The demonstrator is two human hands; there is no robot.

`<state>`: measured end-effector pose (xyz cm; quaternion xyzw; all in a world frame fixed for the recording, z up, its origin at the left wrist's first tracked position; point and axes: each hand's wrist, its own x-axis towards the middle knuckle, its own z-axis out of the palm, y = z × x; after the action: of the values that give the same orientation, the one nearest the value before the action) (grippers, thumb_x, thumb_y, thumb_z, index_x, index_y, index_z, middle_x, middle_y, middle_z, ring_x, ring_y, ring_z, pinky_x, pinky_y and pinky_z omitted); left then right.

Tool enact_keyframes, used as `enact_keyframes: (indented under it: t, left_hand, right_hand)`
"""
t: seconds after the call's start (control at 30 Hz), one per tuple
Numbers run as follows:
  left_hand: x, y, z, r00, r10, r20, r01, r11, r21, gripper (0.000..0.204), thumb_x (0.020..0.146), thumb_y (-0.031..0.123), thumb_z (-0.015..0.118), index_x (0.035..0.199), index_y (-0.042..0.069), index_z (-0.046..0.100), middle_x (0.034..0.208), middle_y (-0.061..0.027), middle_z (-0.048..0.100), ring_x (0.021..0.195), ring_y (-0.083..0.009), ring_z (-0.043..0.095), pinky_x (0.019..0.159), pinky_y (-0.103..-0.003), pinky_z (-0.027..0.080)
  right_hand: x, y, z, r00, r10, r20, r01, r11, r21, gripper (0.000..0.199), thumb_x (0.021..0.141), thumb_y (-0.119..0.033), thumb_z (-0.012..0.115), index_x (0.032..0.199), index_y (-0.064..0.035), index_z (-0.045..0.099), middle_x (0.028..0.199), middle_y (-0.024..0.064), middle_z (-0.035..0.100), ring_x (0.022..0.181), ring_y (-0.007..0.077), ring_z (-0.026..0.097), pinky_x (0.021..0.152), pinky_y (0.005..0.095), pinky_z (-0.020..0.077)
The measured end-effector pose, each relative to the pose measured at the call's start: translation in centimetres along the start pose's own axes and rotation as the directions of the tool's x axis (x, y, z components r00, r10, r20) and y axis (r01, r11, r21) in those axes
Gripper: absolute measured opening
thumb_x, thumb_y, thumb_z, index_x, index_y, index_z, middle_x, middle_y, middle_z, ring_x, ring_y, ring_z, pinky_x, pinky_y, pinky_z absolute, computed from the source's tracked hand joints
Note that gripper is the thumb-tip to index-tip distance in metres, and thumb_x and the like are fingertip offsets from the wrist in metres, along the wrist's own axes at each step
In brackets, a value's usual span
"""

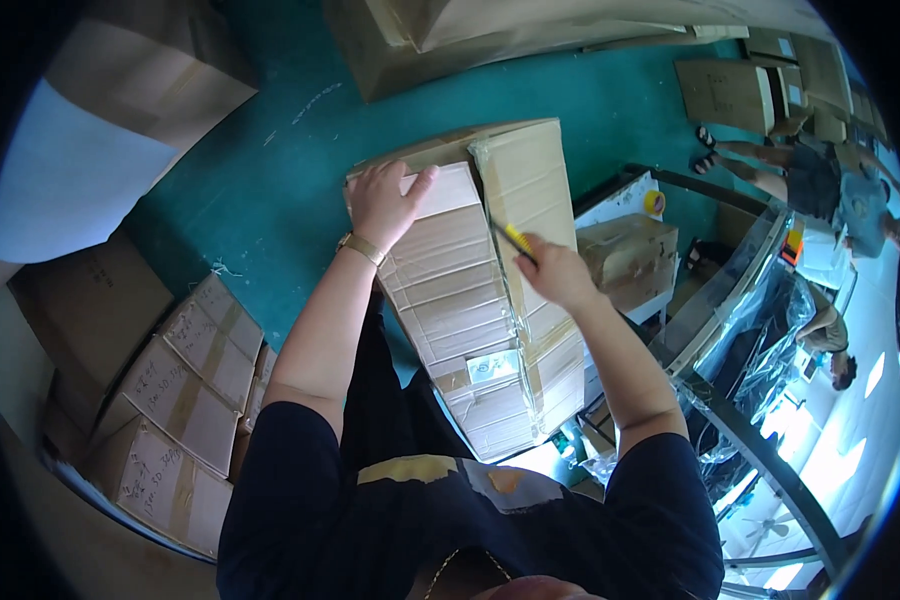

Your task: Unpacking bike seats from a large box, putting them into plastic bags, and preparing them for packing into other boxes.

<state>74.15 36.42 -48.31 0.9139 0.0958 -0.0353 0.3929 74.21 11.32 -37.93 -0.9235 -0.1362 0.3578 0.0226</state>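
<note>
The large oblong box of brown corrugated cardboard (440, 265) is lying directly before the person's torso, its underside hidden, so whatever is supporting it is not showing. A slim yellow-and-black cutter (515, 238) is pointing at the box's dark lengthwise seam; its blade is blending into the shadow, and the depth of any cut is impossible to tell. The right hand (562, 277) is closing around the cutter's handle, index finger and thumb pinching it, with the remaining fingers partly concealed. The left hand (385, 205) is pressing on the box's far left corner, thumb standing apart from the fingers. The cardboard is showing parallel creases across its panel, and glossy, wrinkled tape (530, 350) is running along the seam. A pale rectangular label (493, 366) is sitting near the closer end. To the left, taped brown cartons (185, 385) are standing stacked, their outer sides bending toward the rim. To the right, crumpled transparent plastic sheeting (770, 330) is obscuring dark contents beside a grey metal frame (770, 465). Smooth green flooring (290, 160) is extending beyond, lightly scuffed.
</note>
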Motion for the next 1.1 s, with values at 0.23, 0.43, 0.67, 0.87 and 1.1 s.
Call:
enact_keyframes:
  t: [0.23, 0.43, 0.67, 0.87, 1.1]
  left_hand:
    - [0.4, 0.2, 0.2, 0.992, -0.108, 0.059, 0.110, 0.993, -0.032, 0.062, 0.083, 0.063, 0.045, 0.068, 0.004, 0.057, 0.082, -0.0153, 0.063, 0.084, -0.0323, 0.058, 0.074, -0.044, 0.040]
    - [0.4, 0.2, -0.4, 0.959, -0.278, 0.044, 0.275, 0.889, -0.366, 0.064, 0.085, 0.062, 0.046, 0.073, 0.001, 0.062, 0.072, -0.0147, 0.061, 0.069, -0.0224, 0.056, 0.070, -0.034, 0.044]
    - [0.6, 1.2, -0.5, 0.880, -0.473, 0.043, 0.416, 0.724, -0.551, 0.050, 0.087, 0.045, 0.056, 0.096, -0.003, 0.067, 0.091, -0.0101, 0.066, 0.082, -0.0151, 0.056, 0.078, -0.029, 0.044]
    - [0.4, 0.1, -0.2, 0.905, -0.424, -0.016, 0.340, 0.748, -0.569, 0.045, 0.089, 0.036, 0.052, 0.112, -0.002, 0.061, 0.104, -0.0108, 0.064, 0.091, -0.0183, 0.059, 0.081, -0.030, 0.046]
    - [0.6, 0.7, 0.5, 0.886, -0.463, -0.041, 0.380, 0.772, -0.510, 0.050, 0.092, 0.038, 0.045, 0.120, -0.003, 0.053, 0.117, -0.0122, 0.057, 0.107, -0.0198, 0.053, 0.092, -0.032, 0.039]
  right_hand:
    - [-6.5, 2.1, 3.8, 0.997, 0.019, 0.070, -0.017, 1.000, -0.017, 0.030, 0.082, -0.028, 0.057, 0.104, -0.0073, 0.054, 0.078, 0.0155, 0.064, 0.070, 0.0335, 0.064, 0.063, 0.0440, 0.0516]
    - [-13.7, 3.7, 6.9, 0.980, 0.132, 0.148, -0.132, 0.991, -0.011, 0.027, 0.083, -0.026, 0.056, 0.103, -0.0077, 0.053, 0.082, 0.0133, 0.063, 0.071, 0.0312, 0.065, 0.062, 0.0416, 0.0524]
    - [-21.7, 7.9, 14.4, 0.908, 0.279, 0.312, -0.270, 0.960, -0.070, 0.025, 0.083, -0.025, 0.056, 0.100, -0.0074, 0.053, 0.082, 0.0125, 0.063, 0.071, 0.0284, 0.065, 0.058, 0.0408, 0.0524]
    - [-29.0, 9.6, 19.7, 0.867, 0.382, 0.319, -0.395, 0.918, -0.027, 0.024, 0.084, -0.023, 0.055, 0.103, -0.0077, 0.053, 0.082, 0.0114, 0.062, 0.072, 0.0272, 0.065, 0.059, 0.0400, 0.0520]
    - [-38.9, 14.7, 27.5, 0.739, 0.499, 0.452, -0.524, 0.848, -0.080, 0.026, 0.084, -0.014, 0.049, 0.109, -0.0079, 0.052, 0.088, 0.0118, 0.061, 0.077, 0.0280, 0.065, 0.063, 0.0409, 0.0515]
